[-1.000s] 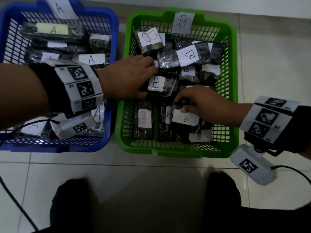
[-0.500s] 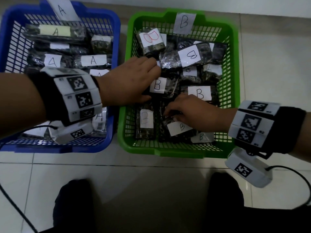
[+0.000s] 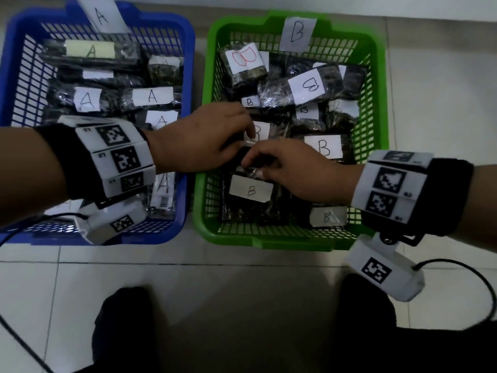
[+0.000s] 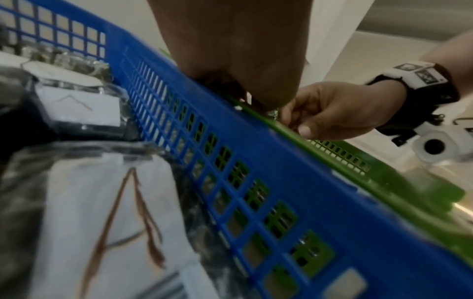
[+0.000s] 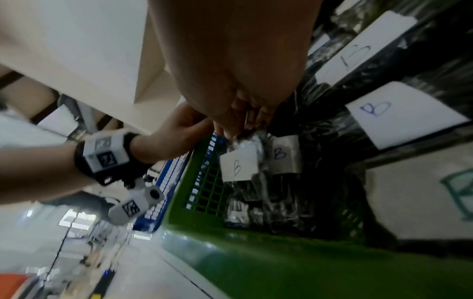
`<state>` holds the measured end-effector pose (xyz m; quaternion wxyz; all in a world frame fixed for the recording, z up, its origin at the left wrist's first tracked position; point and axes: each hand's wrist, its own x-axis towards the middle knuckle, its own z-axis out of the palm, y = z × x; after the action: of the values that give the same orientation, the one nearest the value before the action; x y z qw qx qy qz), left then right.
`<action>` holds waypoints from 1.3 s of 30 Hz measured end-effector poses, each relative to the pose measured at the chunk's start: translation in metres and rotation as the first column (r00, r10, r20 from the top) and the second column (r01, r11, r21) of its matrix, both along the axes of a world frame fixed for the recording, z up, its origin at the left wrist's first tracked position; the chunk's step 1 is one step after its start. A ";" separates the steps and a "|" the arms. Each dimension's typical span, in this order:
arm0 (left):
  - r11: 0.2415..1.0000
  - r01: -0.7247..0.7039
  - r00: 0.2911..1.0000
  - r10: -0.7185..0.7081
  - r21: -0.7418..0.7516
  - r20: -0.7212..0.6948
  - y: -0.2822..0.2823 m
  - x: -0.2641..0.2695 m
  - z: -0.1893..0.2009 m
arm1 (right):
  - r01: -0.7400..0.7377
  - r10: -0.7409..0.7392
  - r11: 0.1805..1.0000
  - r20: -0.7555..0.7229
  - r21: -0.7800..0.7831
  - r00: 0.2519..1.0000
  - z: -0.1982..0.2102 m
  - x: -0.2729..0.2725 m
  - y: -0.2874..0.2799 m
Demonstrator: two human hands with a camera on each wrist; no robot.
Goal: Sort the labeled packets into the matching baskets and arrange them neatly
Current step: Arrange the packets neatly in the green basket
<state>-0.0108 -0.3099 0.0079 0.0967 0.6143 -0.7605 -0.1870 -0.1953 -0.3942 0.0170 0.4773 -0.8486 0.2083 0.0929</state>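
Observation:
The blue basket holds dark packets labelled A. The green basket holds dark packets labelled B. My left hand reaches over the blue wall into the green basket, its fingers curled on a B packet in the middle. Just in front of it, my right hand pinches the top edge of another B packet at the front left. The right wrist view shows that pinch on the crinkled plastic above the label.
Paper tags A and B stand on the baskets' far rims. The baskets sit side by side on a pale tiled floor. Dark knees fill the near edge. A cable trails from the right wrist camera.
My right hand has moved left, carrying its B packet from the basket's front middle to the front left. The left hand has stayed on the middle B packet.

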 end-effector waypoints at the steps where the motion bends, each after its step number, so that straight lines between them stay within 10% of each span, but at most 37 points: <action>1: 0.999 0.044 0.997 -0.044 0.011 0.061 -0.001 0.000 0.000 | -0.080 0.077 0.993 -0.030 -0.086 0.997 -0.002 -0.003 -0.001; 8: 0.999 0.025 0.981 -0.031 0.033 0.193 -0.001 -0.004 0.001 | -0.328 0.376 0.782 -0.020 -0.530 0.927 -0.021 -0.025 -0.001; 17: 0.987 -0.076 0.984 0.051 0.139 0.171 -0.011 -0.008 0.009 | -0.528 0.612 0.707 0.032 -0.471 0.790 -0.020 -0.034 0.005; 23: 0.984 -0.069 0.971 0.028 0.167 0.236 -0.013 -0.009 0.011 | -0.006 0.093 0.927 0.214 -0.376 0.972 -0.002 -0.034 -0.011; 29: 0.991 -0.056 0.950 0.017 0.119 0.310 -0.014 -0.012 0.009 | 0.514 -0.445 0.825 0.291 -0.237 0.847 0.010 -0.030 -0.050; 35: 0.990 -0.075 0.936 0.027 0.122 0.351 -0.017 -0.018 0.006 | 0.520 -0.399 0.762 0.352 -0.386 0.846 0.009 -0.034 -0.064; 39: 0.990 -0.072 0.938 0.026 0.120 0.345 -0.018 -0.017 0.007 | 0.219 -0.194 0.718 0.113 -0.661 0.975 0.011 -0.028 -0.085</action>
<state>-0.0282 -0.3278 0.0152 -0.0730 0.6612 -0.7362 -0.1244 -0.2230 -0.4787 0.0280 0.1521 -0.9360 0.3124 -0.0571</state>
